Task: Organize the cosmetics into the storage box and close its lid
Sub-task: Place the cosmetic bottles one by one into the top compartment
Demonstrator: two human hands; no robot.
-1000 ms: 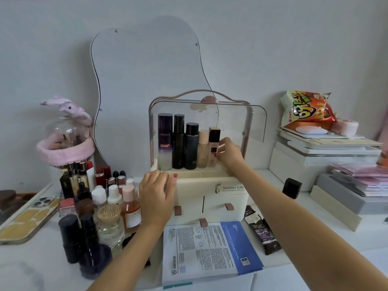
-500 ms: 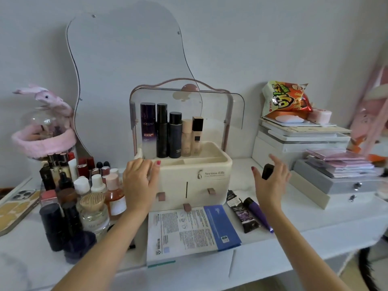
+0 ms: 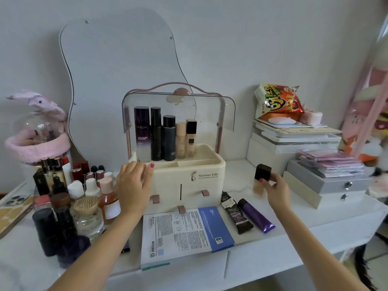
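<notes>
Here the right hand (image 3: 274,191) curls around a foundation bottle with a black cap (image 3: 261,179), which stands on the white counter (image 3: 315,223) at about three o'clock from the cream storage box (image 3: 189,181). The left hand (image 3: 133,185) rests with relaxed fingers on the box's front left corner, gripping nothing. The box's clear lid (image 3: 178,110) stands raised, and five bottles (image 3: 165,137) line the back of its top tray. Two tubes (image 3: 245,213) lie at five o'clock from the box, a sheet-mask packet (image 3: 184,232) at six, and a crowd of bottles (image 3: 71,196) at nine.
</notes>
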